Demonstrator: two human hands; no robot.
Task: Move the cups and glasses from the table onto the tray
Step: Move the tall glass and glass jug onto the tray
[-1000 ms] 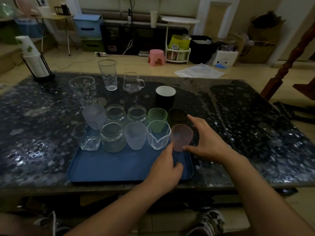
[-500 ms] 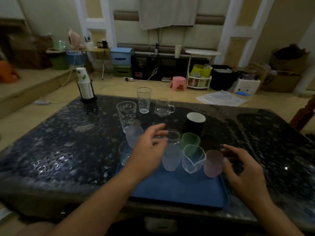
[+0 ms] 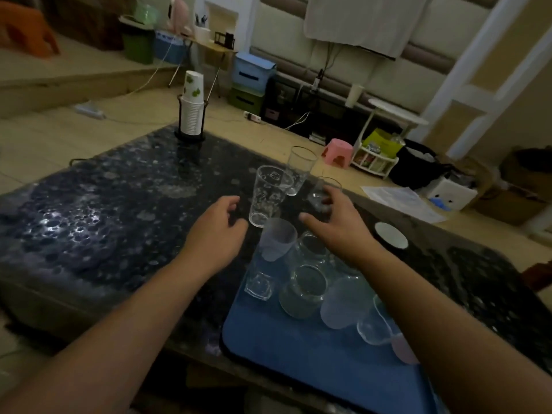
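Observation:
A blue tray (image 3: 313, 360) on the dark table holds several cups and glasses, among them a frosted cup (image 3: 276, 239) at its far left corner. Beyond the tray stand a printed clear glass (image 3: 267, 194), a taller clear glass (image 3: 300, 170) and a small glass mug (image 3: 321, 192). My left hand (image 3: 219, 231) is open, its fingers just left of the printed glass. My right hand (image 3: 337, 221) is open and spread, with its fingertips at the small glass mug. A black cup with a white inside (image 3: 391, 234) stands right of my right hand.
A wire rack of stacked paper cups (image 3: 191, 115) stands at the far left corner of the speckled table (image 3: 104, 210). My right forearm crosses over the tray's right side. Floor clutter, a pink stool (image 3: 337, 150) and boxes lie beyond the table.
Both hands have left the tray's cups and reached forward over the table toward the glasses beyond the tray. The view has swung and tilted to the left.

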